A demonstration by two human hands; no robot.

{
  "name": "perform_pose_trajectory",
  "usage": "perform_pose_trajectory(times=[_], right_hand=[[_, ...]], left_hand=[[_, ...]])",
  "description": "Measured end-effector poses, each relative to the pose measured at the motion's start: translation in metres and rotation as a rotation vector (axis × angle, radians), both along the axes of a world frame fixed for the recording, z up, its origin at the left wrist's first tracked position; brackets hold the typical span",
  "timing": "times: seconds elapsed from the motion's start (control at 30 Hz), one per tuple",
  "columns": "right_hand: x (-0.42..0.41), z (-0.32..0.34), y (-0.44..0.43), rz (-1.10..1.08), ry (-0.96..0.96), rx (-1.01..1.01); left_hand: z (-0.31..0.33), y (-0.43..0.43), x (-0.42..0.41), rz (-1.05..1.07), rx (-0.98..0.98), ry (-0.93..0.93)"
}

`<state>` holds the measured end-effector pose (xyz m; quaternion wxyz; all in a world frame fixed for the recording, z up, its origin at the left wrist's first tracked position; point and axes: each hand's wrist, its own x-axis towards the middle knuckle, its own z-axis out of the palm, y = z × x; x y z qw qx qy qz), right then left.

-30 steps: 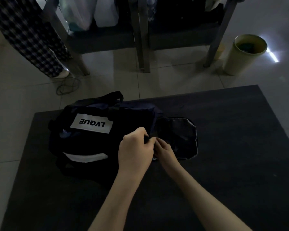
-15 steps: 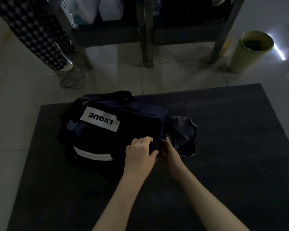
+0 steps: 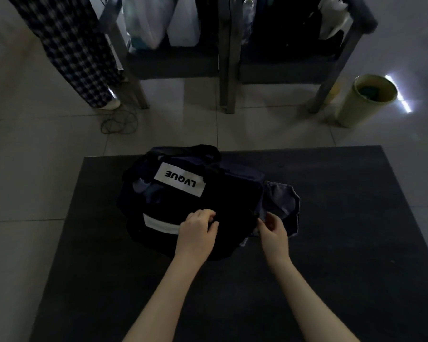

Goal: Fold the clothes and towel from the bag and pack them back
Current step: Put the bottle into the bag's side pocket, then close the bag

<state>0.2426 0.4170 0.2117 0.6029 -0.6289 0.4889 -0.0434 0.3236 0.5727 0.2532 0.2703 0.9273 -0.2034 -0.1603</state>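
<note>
A dark, matte table (image 3: 351,230) is standing on a pale tiled floor (image 3: 30,174), its top taking up the lower part of the view. A dark navy bag (image 3: 232,201) is lying slumped on the table, toward the far left of its top. A white label (image 3: 179,178) printed LVQUE is facing upward on the bag, and a pale stripe (image 3: 158,224) is running along the bag's near side. The bag's black strap (image 3: 183,149) is curving over its far edge. A grey-blue garment (image 3: 283,201), looking like denim, is lying on the table against the bag's right end. In the dim light it is unclear whether the garment is coming out of the bag or lying beneath it.
</note>
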Motion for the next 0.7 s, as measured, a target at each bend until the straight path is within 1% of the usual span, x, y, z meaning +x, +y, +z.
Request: perform_pose_trajectory(times=[0.13,0.2,0.27,0.33,0.47,0.6,0.7], right_hand=[[0.002,0.02,0.027,0.039,0.008,-0.448],[0.012,0.032,0.045,0.107,-0.007,-0.678],[0.028,0.039,0.064,0.205,-0.031,-0.845],[0.045,0.045,0.082,0.301,-0.045,-0.899],[0.083,0.052,0.12,0.501,-0.063,-0.906],[0.12,0.046,0.149,0.712,-0.031,-0.935],[0.146,0.038,0.163,0.849,-0.006,-0.924]], left_hand=[[0.007,0.039,0.025,0.059,-0.043,-0.008],[0.009,0.058,0.041,0.088,-0.039,-0.029],[0.01,0.078,0.06,0.135,-0.015,-0.049],[0.01,0.096,0.078,0.209,-0.012,-0.05],[0.002,0.125,0.117,0.35,-0.014,0.014],[-0.018,0.142,0.163,0.443,0.017,0.237],[-0.032,0.142,0.193,0.449,-0.048,0.364]])
